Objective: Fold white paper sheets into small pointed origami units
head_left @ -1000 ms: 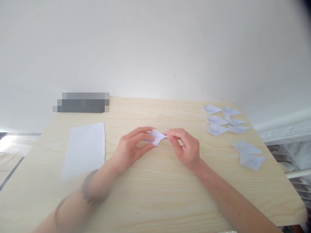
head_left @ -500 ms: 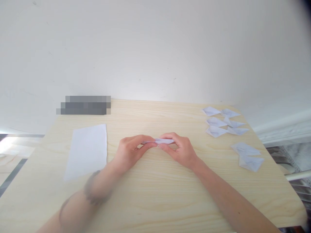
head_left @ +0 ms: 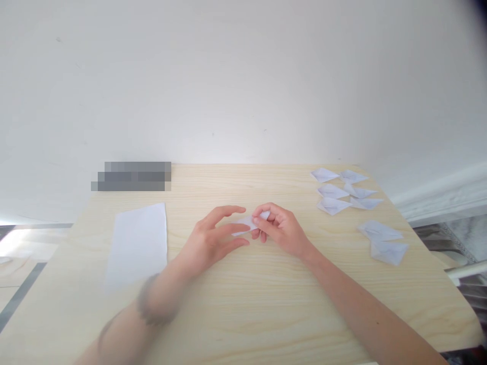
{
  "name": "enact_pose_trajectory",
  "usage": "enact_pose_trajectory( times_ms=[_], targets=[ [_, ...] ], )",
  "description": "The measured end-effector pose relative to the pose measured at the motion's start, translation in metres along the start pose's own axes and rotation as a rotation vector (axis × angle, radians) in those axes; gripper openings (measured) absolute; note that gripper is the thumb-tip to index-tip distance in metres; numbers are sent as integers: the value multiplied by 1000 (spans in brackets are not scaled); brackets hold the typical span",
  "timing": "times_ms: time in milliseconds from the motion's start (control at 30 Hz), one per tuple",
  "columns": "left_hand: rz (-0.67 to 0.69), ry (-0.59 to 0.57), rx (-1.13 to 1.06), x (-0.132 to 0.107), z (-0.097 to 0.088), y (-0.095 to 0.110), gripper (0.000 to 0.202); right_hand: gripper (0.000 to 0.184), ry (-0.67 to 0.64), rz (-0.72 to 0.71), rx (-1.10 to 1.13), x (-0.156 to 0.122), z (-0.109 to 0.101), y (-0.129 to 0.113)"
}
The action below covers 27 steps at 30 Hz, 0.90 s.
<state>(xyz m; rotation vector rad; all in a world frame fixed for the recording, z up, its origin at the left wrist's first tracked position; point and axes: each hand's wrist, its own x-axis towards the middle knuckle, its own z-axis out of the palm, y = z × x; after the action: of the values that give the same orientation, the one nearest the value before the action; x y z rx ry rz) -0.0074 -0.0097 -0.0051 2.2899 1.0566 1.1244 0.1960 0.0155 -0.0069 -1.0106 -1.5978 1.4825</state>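
Observation:
A small folded piece of white paper [head_left: 246, 222] is held above the middle of the table. My right hand [head_left: 279, 228] pinches it between thumb and fingers, covering part of its right side. My left hand [head_left: 213, 235] is at the paper's left end with thumb and fingers spread apart. One left finger passes in front of the paper; whether it touches is hard to tell.
White paper sheets [head_left: 139, 243] lie on the left of the wooden table [head_left: 243, 314]. Several folded paper pieces [head_left: 334, 205] lie at the back right, with two more [head_left: 388, 252] nearer. A pixelated dark object [head_left: 133, 177] sits back left, by the white wall [head_left: 243, 81].
My left hand has let go of the folded paper and its fingers have spread. The right hand keeps its pinch, and the paper now tilts, right end up. The view has shifted slightly.

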Motion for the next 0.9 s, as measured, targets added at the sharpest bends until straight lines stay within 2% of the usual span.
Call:
enact_pose_trajectory(
  times_ms=[67, 133, 333, 433, 633, 900],
  targets=[
    [104, 39, 76, 1, 0, 0, 21, 20, -37, -5, -27, -1, 0, -1],
    [156, 67, 100, 2, 0, 0, 22, 20, -51, -70, -112, -2, 1, -1],
    [145, 88, 87, 2, -1, 2, 19, 17, 27, -577, -549, -4, 2, 3],
    [136, 66, 84, 1, -1, 1, 17, 16, 52, -699, -694, -5, 2, 4],
    [94, -2, 131, -2, 0, 1, 13, 15, 22, -723, -860, -7, 3, 3],
    [39, -53, 209, 0, 1, 5, 10, 14, 13, -627, -829, -7, 4, 4]
  ],
)
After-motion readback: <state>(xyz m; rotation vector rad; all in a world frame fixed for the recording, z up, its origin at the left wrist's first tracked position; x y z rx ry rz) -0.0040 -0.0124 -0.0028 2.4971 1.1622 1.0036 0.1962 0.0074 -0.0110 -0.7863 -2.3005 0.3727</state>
